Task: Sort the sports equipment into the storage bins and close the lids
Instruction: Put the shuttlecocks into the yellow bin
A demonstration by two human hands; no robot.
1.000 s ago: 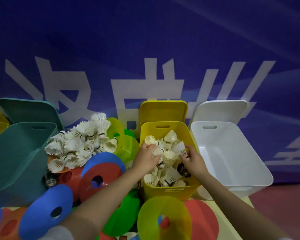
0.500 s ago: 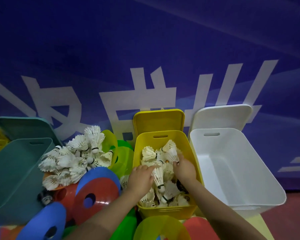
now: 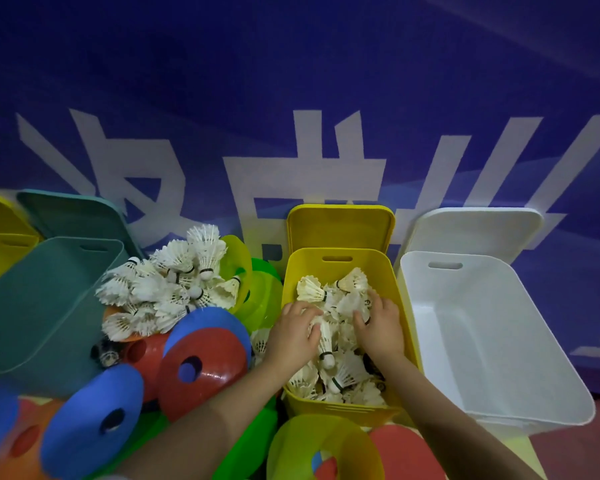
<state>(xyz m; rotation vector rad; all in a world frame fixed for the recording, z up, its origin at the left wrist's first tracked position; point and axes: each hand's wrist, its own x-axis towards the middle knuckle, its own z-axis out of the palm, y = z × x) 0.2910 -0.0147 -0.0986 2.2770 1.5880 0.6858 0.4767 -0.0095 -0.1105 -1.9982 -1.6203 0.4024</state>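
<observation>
A yellow bin (image 3: 340,268) in the middle holds several white shuttlecocks (image 3: 340,372). Both my hands are inside it, palms down on the shuttlecocks. My left hand (image 3: 293,336) rests on the left side of the heap with fingers spread over a shuttlecock. My right hand (image 3: 380,323) presses on the right side, fingers slightly bent over the feathers. The bin's yellow lid (image 3: 340,226) leans against the wall behind it. A loose pile of shuttlecocks (image 3: 167,285) lies to the left on coloured disc cones.
An empty white bin (image 3: 492,341) with its lid (image 3: 475,233) behind stands to the right. A teal bin (image 3: 39,306) and another yellow bin (image 3: 0,251) stand at left. Red, blue, green and yellow disc cones (image 3: 198,368) litter the floor in front. A blue banner wall closes the back.
Both hands have gone deeper into the yellow bin and flattened onto the shuttlecocks; the right hand no longer pinches a single shuttlecock. The camera has tilted slightly.
</observation>
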